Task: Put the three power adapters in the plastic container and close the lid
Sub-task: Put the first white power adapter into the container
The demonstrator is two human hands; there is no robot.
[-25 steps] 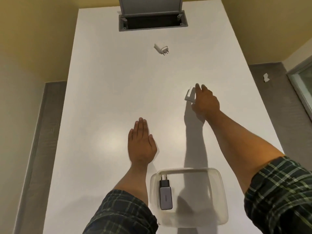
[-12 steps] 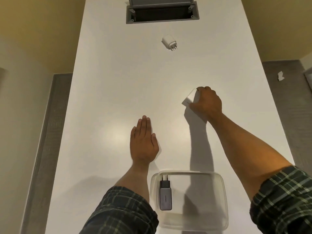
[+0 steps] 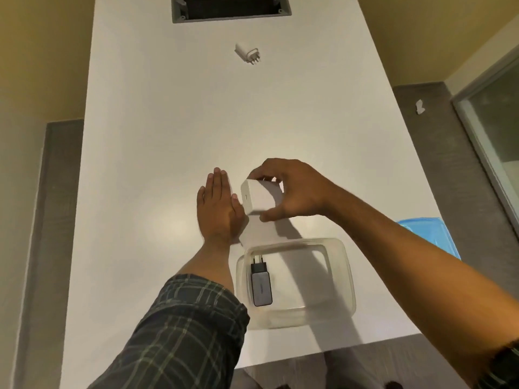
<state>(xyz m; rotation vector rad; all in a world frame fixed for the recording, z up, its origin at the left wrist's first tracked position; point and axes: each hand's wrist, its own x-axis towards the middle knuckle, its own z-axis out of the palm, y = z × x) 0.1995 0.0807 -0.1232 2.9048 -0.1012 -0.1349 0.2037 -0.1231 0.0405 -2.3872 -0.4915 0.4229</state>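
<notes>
My right hand [image 3: 297, 189] grips a white square power adapter [image 3: 259, 198], held in the air just beyond the clear plastic container [image 3: 346, 279]. Inside the container, at its left side, lies a grey and black adapter [image 3: 261, 284] with its prongs pointing away from me. A third, small white adapter [image 3: 247, 52] rests far up the white table [image 3: 157, 136]. My left hand [image 3: 217, 210] lies flat on the table, fingers together, just left of the held adapter. The blue lid [image 3: 432, 234] sits at the table's right edge, partly hidden by my right arm.
A grey recessed cable box [image 3: 230, 8] with an open slot is set into the table's far end. Grey floor runs along both sides of the table, with a small white scrap [image 3: 420, 106] on the right. A glass panel [image 3: 497, 130] stands at far right.
My right hand closed on the white square adapter, lifted it off the table and carried it back toward the container. The left hand stayed flat in place.
</notes>
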